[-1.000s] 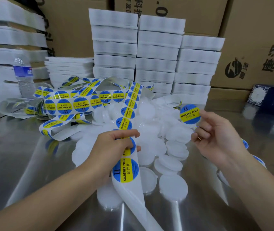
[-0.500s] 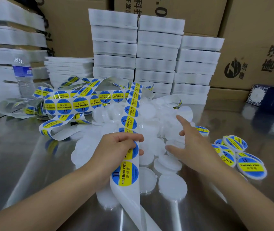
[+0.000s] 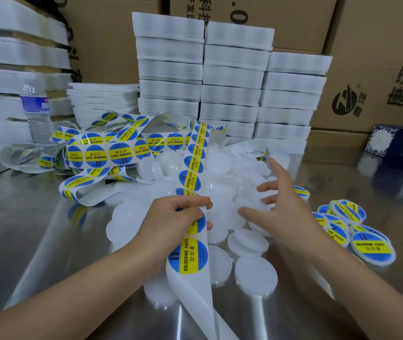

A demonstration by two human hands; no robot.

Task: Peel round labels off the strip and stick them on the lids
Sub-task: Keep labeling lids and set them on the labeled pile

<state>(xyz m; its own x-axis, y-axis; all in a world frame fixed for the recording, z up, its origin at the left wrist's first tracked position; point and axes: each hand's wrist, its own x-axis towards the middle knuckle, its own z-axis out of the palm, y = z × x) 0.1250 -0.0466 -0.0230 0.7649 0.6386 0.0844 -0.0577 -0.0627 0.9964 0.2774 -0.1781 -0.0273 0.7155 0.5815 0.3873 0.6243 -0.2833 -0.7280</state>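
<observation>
Where the strip runs: the strip [image 3: 193, 168] of round blue-and-yellow labels leaves a tangle at the left middle of the frame, crosses the heap of lids toward the centre, passes through the left hand and drops to the lower edge as bare white backing.
Left hand: the left hand [image 3: 173, 222] is at the centre of the frame, fingers curled round the strip and thumb on top, gripping it.
Nearest label: one label [image 3: 188, 256] sits on the backing just below that hand and reads SOLDERING PASTE.
Right hand: the right hand [image 3: 281, 209] is right of centre, fingers spread and nearly straight over the plain lids, holding nothing; whether a fingertip touches a lid cannot be told.
Plain lids: the plain lids [image 3: 220, 163] are white discs heaped at the centre, under and beyond both hands.
Labelled lids: the labelled lids [image 3: 367, 244] cluster at the right middle, beside the right wrist.
Table: the table [image 3: 35, 229] is shiny metal.
Background: white stacks [image 3: 232, 77] top centre, cardboard boxes [image 3: 379, 57] behind them, a water bottle [image 3: 37, 111] upper left.
</observation>
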